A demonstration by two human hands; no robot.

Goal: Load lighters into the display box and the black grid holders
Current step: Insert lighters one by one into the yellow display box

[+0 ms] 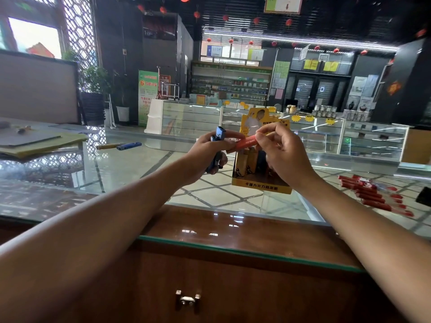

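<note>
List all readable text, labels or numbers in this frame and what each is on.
"6": large orange numeral on the green standing banner; characters beside it are blurred.
Too blurred to read: black Chinese characters on the yellow front strip of the display box.
Too small: print on the hanging sign at the ceiling.
Unreadable: yellow notices on the far wall.
No legible marking on the blue lighter or the red lighter.

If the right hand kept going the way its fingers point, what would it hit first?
Likely the left hand, gripping a blue lighter: the red lighter pinched by the right hand points at it. Depth is unclear.
</note>
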